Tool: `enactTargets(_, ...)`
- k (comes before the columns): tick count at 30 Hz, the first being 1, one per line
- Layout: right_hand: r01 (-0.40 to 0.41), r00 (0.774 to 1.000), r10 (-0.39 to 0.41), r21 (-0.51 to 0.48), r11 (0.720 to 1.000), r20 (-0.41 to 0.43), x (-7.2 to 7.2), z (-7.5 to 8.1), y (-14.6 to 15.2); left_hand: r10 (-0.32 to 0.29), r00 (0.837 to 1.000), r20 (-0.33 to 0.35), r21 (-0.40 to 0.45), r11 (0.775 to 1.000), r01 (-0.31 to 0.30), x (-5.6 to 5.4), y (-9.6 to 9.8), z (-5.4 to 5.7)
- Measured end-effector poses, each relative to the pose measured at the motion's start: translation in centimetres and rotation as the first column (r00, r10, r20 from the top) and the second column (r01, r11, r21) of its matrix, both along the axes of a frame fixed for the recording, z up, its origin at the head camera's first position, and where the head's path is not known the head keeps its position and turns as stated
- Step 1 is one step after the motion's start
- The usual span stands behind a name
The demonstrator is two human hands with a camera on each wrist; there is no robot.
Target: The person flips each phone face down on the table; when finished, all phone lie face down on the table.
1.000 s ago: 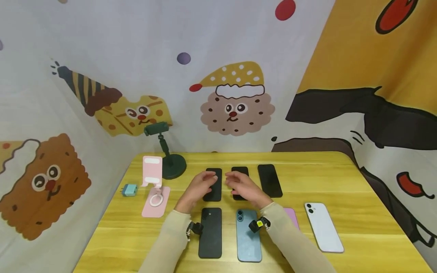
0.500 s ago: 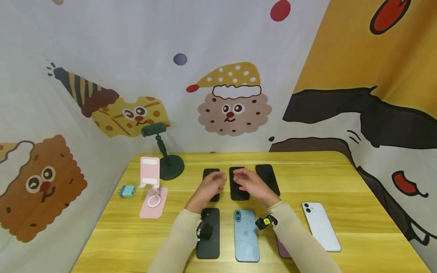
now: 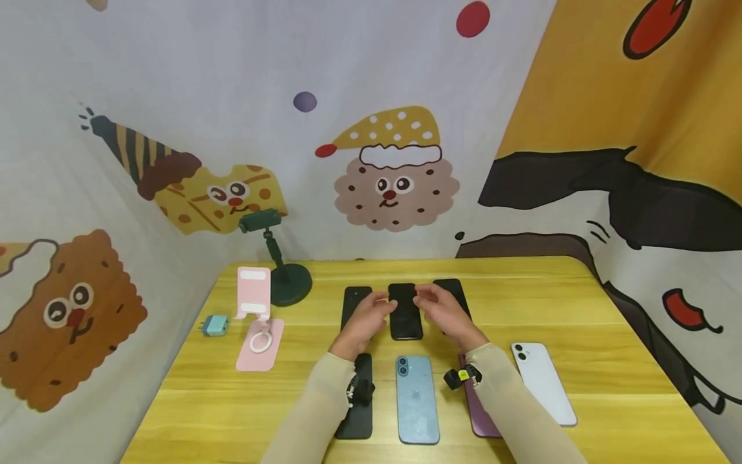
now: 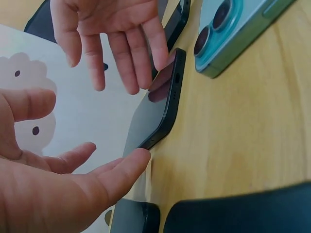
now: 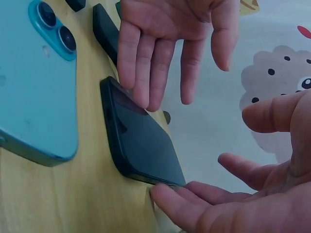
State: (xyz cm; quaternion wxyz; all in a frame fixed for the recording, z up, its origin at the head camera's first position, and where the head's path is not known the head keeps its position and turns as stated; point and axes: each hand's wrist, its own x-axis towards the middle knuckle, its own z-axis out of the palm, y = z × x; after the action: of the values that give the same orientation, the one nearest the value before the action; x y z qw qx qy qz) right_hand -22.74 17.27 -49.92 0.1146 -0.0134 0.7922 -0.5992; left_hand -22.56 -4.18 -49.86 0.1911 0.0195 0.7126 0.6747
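Note:
A black phone [image 3: 406,324] lies face up in the middle of the back row, between my two hands. My left hand [image 3: 365,323] is at its left side, fingers relaxed, and overlaps the left black phone [image 3: 351,304] in the head view. On the other side my right hand [image 3: 449,314] has its fingers apart, partly covering the right black phone [image 3: 453,291]. In the left wrist view a fingertip of the left hand [image 4: 97,189] is right at the edge of the middle phone [image 4: 163,104]. The right wrist view has a fingertip of the right hand [image 5: 218,208] likewise at its edge.
In the front row lie a dark phone [image 3: 355,422], a blue phone [image 3: 417,406], a purple phone [image 3: 482,415] partly under the right forearm, and a white phone [image 3: 547,386]. At left stand a pink phone stand [image 3: 255,348], a green stand [image 3: 290,287] and a blue charger [image 3: 216,325].
Both hands have shifted right. The left hand has gone from the left black phone to the middle one's left side, the right hand from over the middle phone to its right side.

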Motion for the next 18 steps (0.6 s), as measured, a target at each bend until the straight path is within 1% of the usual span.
enactTargets(4,0.008,0.998,-0.004,-0.066,0.998,0.055,-0.1,-0.3,0.3,0.003,1.000,0.015,0.005,1.000,-0.003,-0.1,0.6,0.0)
enactTargets(7,0.020,0.997,-0.013,-0.078,0.997,0.082,-0.2,-0.5,0.5,0.006,1.000,0.028,-0.004,1.000,-0.006,-0.1,1.1,-0.1)
enactTargets(14,0.031,0.993,-0.019,-0.107,0.994,0.114,-0.6,-0.7,0.5,0.057,0.997,0.044,-0.002,0.998,-0.057,-0.2,1.5,-0.1)
enactTargets(18,0.029,0.993,-0.016,-0.110,0.994,0.119,-0.6,-0.7,0.5,0.061,0.998,0.032,0.005,0.998,-0.061,-0.2,1.5,-0.1)
